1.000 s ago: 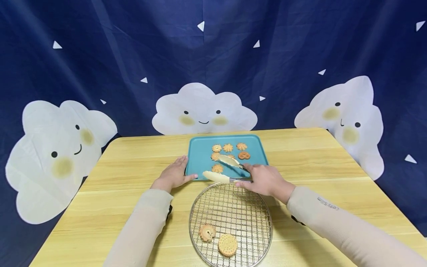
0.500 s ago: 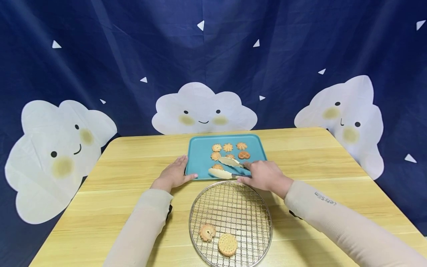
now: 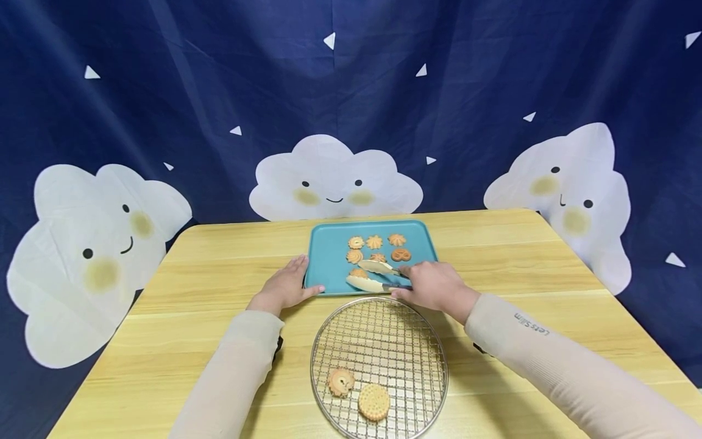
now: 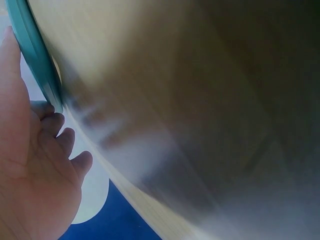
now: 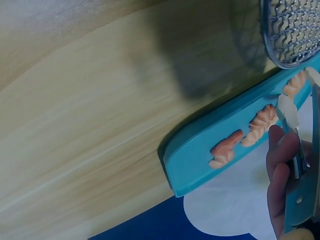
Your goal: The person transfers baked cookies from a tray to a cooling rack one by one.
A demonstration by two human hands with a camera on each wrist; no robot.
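Observation:
My right hand (image 3: 439,288) grips a pair of tongs (image 5: 300,192) with cream tips and metal arms. Its spread tips stand on either side of a nearer cookie (image 3: 359,272) on the blue tray (image 3: 328,259); a gap shows between them in the head view. Behind lie several cookies (image 3: 375,242) and a brown pretzel-shaped one (image 3: 400,254). My left hand (image 3: 285,285) rests flat against the tray's left front corner, fingers straight along its side and thumb touching the rim. In the left wrist view its fingertips lie close to the tray edge (image 4: 40,55).
In front of the tray sits a round wire rack (image 3: 395,347), bearing a scalloped cookie (image 3: 341,382) and a round dotted biscuit (image 3: 375,402). Everything stands on a wooden table (image 3: 526,262), with a dark blue cloud-print curtain (image 3: 208,73) hanging behind.
The tongs have moved back over the tray and slightly right, and their tips have drawn nearer each other around the front cookie. My left hand stays put.

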